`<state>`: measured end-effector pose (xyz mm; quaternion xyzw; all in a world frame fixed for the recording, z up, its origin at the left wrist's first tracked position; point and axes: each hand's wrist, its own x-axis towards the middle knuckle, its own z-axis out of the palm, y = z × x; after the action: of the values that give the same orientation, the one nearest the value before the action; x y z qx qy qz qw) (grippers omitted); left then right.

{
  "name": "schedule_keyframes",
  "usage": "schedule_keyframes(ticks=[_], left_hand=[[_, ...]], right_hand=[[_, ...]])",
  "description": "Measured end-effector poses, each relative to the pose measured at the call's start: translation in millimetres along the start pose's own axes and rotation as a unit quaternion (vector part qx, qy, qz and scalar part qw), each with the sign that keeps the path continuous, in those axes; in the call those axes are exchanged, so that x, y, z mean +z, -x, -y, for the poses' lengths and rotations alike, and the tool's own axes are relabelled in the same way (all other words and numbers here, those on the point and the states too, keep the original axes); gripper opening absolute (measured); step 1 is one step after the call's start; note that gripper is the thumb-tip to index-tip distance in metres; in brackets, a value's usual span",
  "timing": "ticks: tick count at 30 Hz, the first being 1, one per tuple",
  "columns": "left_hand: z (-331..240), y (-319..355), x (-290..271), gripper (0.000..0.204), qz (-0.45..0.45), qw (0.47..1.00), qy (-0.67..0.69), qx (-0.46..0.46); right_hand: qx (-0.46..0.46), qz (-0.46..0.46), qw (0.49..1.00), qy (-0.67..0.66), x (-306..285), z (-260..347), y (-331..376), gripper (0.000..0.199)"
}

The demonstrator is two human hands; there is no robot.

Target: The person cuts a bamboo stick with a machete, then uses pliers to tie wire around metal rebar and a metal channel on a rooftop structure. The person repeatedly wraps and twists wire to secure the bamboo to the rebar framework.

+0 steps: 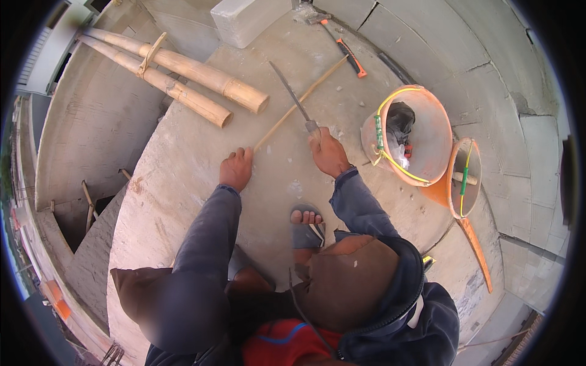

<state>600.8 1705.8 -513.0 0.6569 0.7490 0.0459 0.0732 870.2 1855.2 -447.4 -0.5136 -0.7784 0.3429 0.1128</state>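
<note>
My left hand (pixel 237 169) is closed on the near end of a thin wooden stick (pixel 294 108), which slants up to the right. My right hand (pixel 330 154) grips the handle of a long, narrow-bladed knife (pixel 289 90). The blade points away and to the left, crossing over the stick in this view; whether the two touch I cannot tell. Beyond the stick lies a hammer (pixel 346 52) with an orange and black handle.
Two bamboo poles (pixel 201 79), tied together, stick in from the left. On the right stand an orange bucket (pixel 370 137) with a dark bag inside and a second bucket (pixel 441 189). A handsaw (pixel 478 259) lies beside them. Grey block walls (pixel 464 43) and a pale block (pixel 244 21) border the concrete floor.
</note>
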Motion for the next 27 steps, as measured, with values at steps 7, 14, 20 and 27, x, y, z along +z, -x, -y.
schedule_keyframes(ticks=[7,14,20,27], left_hand=[[3.9,-3.5,-4.0,0.013,-0.013,1.0,0.018,-0.003],[-0.9,0.5,0.3,0.011,-0.012,1.0,0.003,-0.008],[1.8,3.5,1.5,0.01,-0.036,0.999,0.015,-0.008],[0.7,0.5,3.1,0.012,-0.042,0.999,0.01,-0.002]], right_hand=[[-0.125,-0.202,0.952,-0.194,-52.2,63.8,-2.3,0.047],[0.06,0.041,0.996,0.054,13.1,-6.9,3.8,0.039],[0.076,-0.034,0.969,-0.234,-3.5,30.5,8.2,0.042],[0.194,0.123,0.973,-0.022,-7.5,33.3,-12.1,0.037]])
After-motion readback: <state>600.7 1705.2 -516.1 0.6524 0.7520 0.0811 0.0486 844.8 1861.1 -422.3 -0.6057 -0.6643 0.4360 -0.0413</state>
